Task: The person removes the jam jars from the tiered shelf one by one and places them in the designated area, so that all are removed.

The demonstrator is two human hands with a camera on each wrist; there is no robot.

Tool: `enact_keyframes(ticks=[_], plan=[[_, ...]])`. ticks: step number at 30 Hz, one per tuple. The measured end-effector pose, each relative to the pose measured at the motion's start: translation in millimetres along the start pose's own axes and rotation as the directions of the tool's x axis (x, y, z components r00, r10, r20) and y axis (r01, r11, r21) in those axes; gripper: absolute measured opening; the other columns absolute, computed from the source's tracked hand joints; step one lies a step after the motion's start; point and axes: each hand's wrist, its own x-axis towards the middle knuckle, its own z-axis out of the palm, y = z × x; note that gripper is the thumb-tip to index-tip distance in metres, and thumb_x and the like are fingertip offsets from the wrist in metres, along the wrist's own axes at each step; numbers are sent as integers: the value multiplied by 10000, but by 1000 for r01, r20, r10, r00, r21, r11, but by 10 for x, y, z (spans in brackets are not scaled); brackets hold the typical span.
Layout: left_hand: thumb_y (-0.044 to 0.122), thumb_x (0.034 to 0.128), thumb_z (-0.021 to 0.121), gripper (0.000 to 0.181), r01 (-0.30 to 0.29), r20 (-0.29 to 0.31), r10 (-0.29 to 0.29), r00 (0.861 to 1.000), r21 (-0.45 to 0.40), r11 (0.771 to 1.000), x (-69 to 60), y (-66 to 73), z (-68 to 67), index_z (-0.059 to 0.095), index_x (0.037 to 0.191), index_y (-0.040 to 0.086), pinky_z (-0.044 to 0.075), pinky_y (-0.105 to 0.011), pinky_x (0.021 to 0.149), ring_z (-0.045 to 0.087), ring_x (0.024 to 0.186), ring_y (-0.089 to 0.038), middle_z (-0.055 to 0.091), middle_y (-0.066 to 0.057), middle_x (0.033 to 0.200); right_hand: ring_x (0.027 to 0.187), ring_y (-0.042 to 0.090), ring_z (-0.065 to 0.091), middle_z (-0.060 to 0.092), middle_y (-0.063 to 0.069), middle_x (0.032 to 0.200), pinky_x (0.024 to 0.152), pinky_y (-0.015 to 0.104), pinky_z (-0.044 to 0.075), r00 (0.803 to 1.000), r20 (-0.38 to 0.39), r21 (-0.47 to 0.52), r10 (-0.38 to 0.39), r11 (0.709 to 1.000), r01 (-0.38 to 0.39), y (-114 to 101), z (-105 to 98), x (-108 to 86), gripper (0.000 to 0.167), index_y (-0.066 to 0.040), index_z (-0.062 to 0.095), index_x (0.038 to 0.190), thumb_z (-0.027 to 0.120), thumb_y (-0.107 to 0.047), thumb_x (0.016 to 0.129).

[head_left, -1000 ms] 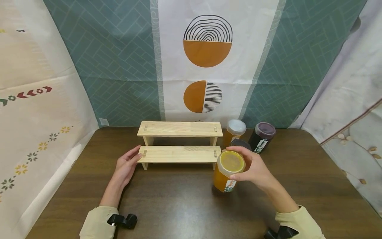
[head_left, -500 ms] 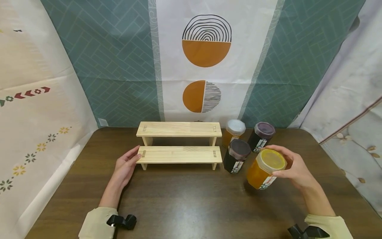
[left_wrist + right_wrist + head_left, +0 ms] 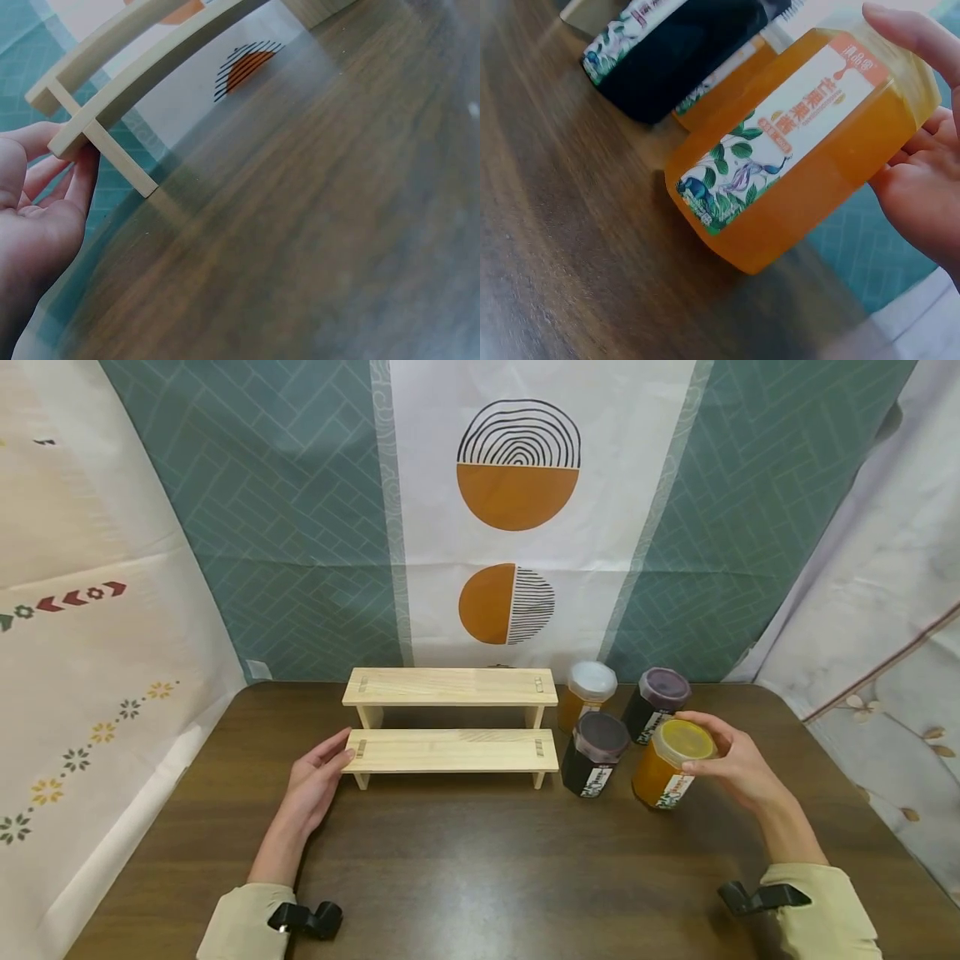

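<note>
My right hand grips an orange jar by its yellow-lidded top, thumb in front and fingers behind. A white label with leaves faces the right wrist camera on this jar. It stands upright at the right of the table, just right of a dark jar with a clear cap. At the other side my left hand holds the left end of the lower board of a two-step wooden stand. In the left wrist view, thumb and fingers pinch that board's end.
Behind the front jars are an orange jar with a whitish lid and another dark jar with a purplish lid. The stand's upper board lies toward the back. A patterned cloth hangs behind the brown table.
My right hand has carried the orange jar rightward from in front of the dark jar, then slightly back and lower, now upright beside it. The left hand stays at the stand.
</note>
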Motion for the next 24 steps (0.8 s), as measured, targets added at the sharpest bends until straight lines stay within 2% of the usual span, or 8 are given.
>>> enact_keyframes(ticks=[4, 9, 14, 17, 19, 21, 24], plan=[[50, 967, 579, 584, -2, 7, 2, 1000, 13, 1000, -1, 1, 8, 306, 1466, -81, 408, -154, 930, 471, 1138, -79, 335, -157, 1431, 974, 135, 591, 597, -1, 1181, 826, 252, 517, 1000, 6, 35, 17, 999, -17, 54, -59, 15, 612, -47, 471, 1370, 559, 211, 822], [71, 971, 581, 591, -15, 7, 15, 1000, 32, 999, 2, 26, -22, 300, 1471, -76, 403, -143, 928, 464, 1144, -67, 337, -143, 1424, 1002, 125, 579, 569, -25, 1207, 848, 242, 502, 998, 38, -21, 54, 998, -53, 71, -86, 72, 610, -135, 454, 1371, 581, 157, 850], [78, 971, 585, 604, -16, 18, 16, 1000, 27, 999, 21, 29, -44, 288, 1474, -77, 398, -144, 933, 463, 1144, -53, 394, -74, 1360, 1002, 118, 585, 590, -40, 1205, 830, 242, 505, 995, 72, -51, 66, 997, -62, 51, -113, 134, 621, -135, 460, 1352, 592, 171, 827], [99, 963, 607, 615, -13, 5, 13, 1000, 50, 999, 19, 37, -70, 304, 1469, -77, 408, -144, 921, 479, 1124, -44, 443, -20, 1303, 1002, 113, 578, 591, -47, 1193, 816, 247, 511, 992, 89, -121, 91, 989, -80, 28, -127, 164, 623, -115, 448, 1358, 611, 158, 823], [158, 968, 611, 606, -18, -13, 20, 1000, 126, 992, 4, 58, -93, 337, 1461, -66, 413, -137, 906, 483, 1117, -39, 459, -44, 1312, 1008, 104, 573, 570, -61, 1212, 806, 255, 521, 988, 117, -222, 105, 972, -77, -4, -140, 176, 651, -62, 411, 1402, 638, 134, 824], [235, 988, 579, 593, -18, -42, 28, 999, 233, 972, -27, 124, -110, 357, 1460, -46, 413, -205, 967, 507, 1143, -74, 460, -89, 1369, 1053, 79, 562, 538, -75, 1265, 816, 255, 521, 981, 155, -316, 119, 946, -65, -69, -160, 174, 688, -11, 359, 1444, 657, 107, 836], [359, 1024, 465, 587, -48, -92, 92, 992, 399, 916, -124, 303, -108, 378, 1458, -26, 385, -360, 1040, 497, 1227, -225, 408, -156, 1457, 1179, 34, 511, 477, -7, 1405, 873, 212, 486, 978, 183, -407, 99, 913, -16, -220, -169, 150, 701, 73, 281, 1469, 643, 86, 868]])
